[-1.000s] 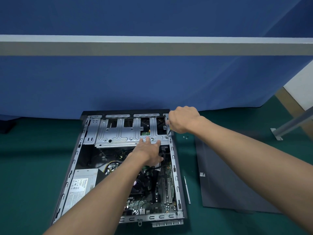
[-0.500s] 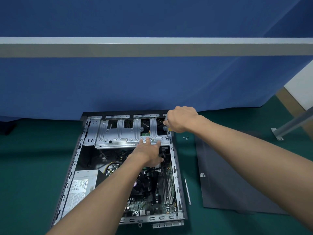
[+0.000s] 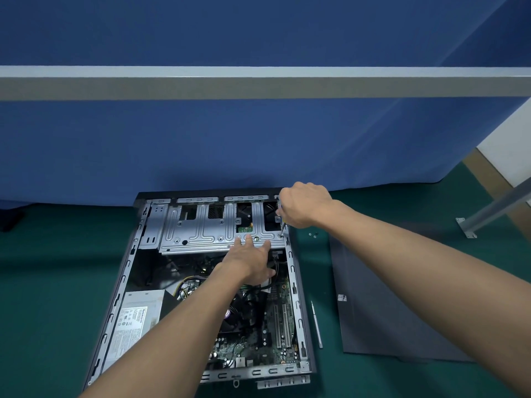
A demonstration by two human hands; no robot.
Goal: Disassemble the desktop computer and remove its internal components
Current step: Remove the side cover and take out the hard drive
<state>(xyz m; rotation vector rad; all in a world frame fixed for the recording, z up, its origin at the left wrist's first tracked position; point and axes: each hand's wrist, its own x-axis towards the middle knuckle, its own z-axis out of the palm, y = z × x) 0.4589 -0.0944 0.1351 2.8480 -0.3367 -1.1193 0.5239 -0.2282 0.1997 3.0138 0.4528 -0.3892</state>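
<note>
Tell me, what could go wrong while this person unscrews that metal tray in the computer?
The screwdriver could slip off the screw and scratch the drive cage. The freed screw might drop onto the motherboard below. The left hand rests on the cage's edge; sharp metal could nick it.

The computer case [image 3: 299, 311] lies on the surface [image 3: 57, 282], with the drive cage [image 3: 201, 234] at its far end, the power supply [image 3: 135, 320] near-left and the motherboard [image 3: 258, 349] near-right. Right of it lie a slim tool [image 3: 316, 326], then the side panel [image 3: 388, 311].

open desktop computer [image 3: 201, 282] lying flat, internals exposed
</note>
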